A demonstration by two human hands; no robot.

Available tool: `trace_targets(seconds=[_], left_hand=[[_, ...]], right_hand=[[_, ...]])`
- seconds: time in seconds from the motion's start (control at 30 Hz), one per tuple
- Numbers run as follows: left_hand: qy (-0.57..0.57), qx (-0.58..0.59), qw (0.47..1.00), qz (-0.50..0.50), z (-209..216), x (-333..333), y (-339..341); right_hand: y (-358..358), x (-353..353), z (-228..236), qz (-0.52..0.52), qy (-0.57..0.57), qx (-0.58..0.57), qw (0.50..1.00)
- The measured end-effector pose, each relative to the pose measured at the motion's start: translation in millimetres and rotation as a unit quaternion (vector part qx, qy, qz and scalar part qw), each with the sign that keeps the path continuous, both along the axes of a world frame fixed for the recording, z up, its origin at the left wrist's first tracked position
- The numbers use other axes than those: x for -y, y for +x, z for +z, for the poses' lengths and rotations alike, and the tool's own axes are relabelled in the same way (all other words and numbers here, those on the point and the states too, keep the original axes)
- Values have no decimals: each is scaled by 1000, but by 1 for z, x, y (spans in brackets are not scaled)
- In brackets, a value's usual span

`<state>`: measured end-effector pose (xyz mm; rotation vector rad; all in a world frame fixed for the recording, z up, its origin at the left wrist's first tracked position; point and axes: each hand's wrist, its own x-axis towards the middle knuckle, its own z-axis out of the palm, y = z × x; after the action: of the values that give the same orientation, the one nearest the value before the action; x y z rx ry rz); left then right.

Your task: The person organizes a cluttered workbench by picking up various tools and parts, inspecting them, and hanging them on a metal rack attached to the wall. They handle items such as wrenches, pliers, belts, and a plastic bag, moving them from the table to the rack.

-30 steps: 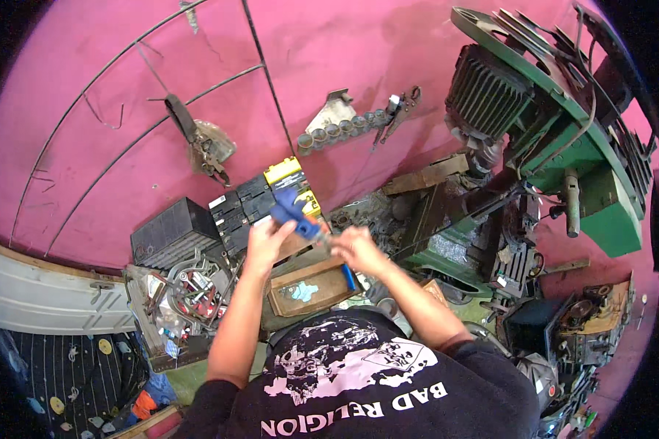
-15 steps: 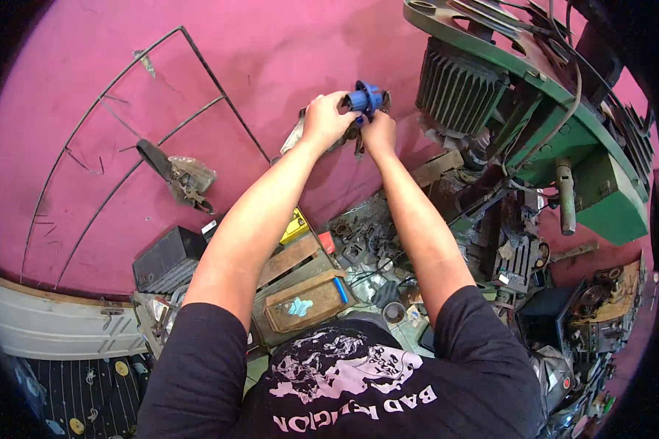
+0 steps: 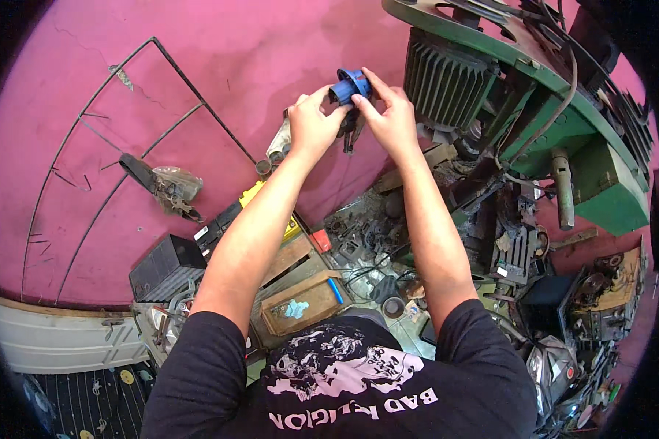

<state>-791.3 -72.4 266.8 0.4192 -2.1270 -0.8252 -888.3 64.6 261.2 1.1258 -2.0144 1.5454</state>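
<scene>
Both arms reach out toward the pink wall. Between my hands is a blue part (image 3: 350, 86), a short cylinder with a wider round flange; I cannot make out its exact kind. My left hand (image 3: 315, 126) closes on the cylinder end with thumb and fingers. At the flange, my right hand (image 3: 392, 118) grips with its thumb on the near side and its fingers along the far edge. Behind and below the hands hang dark metal pieces (image 3: 350, 135), partly hidden. A whitish item (image 3: 279, 140) shows beside my left wrist, mostly covered.
A large green machine (image 3: 600, 183) with a finned motor (image 3: 447, 84) juts in at the right. Lower down are a wooden tray (image 3: 311, 304) with a blue marker-like stick (image 3: 334, 290), a black battery-like box (image 3: 167, 267), and greasy metal parts (image 3: 362, 234). A bent rod frame (image 3: 198, 94) leans on the wall.
The blue part has tilted and shifted slightly left and up. My right hand has moved from below it up onto the flange, its fingers now extended along the edge. The view has shifted slightly.
</scene>
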Motion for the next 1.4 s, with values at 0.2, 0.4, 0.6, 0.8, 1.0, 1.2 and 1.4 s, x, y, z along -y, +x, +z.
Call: trace_targets(seconds=[0.2,0.4,0.6,0.8,1.0,1.2,1.4], left_hand=[[-86,15,996,-6,-22,-1,-2],[-17,37,999,-22,-35,-4,3],[-81,-28,996,-6,-5,4,-14],[-13,44,999,-8,-58,27,-19],[-59,80,995,-27,-57,18,-20],[-35,124,986,-105,-50,26,-18],[-73,71,989,-107,-59,19,-13]], right_hand=[[-7,-4,-18,-38,121,28,992],[-8,2,-45,-80,42,-52,995],[-7,2,-3,-66,-10,-68,995],[-9,19,-50,-54,62,-41,996],[1,10,-69,-102,7,-4,995],[10,0,-65,-120,19,12,992],[15,-3,-81,-105,-18,24,994]])
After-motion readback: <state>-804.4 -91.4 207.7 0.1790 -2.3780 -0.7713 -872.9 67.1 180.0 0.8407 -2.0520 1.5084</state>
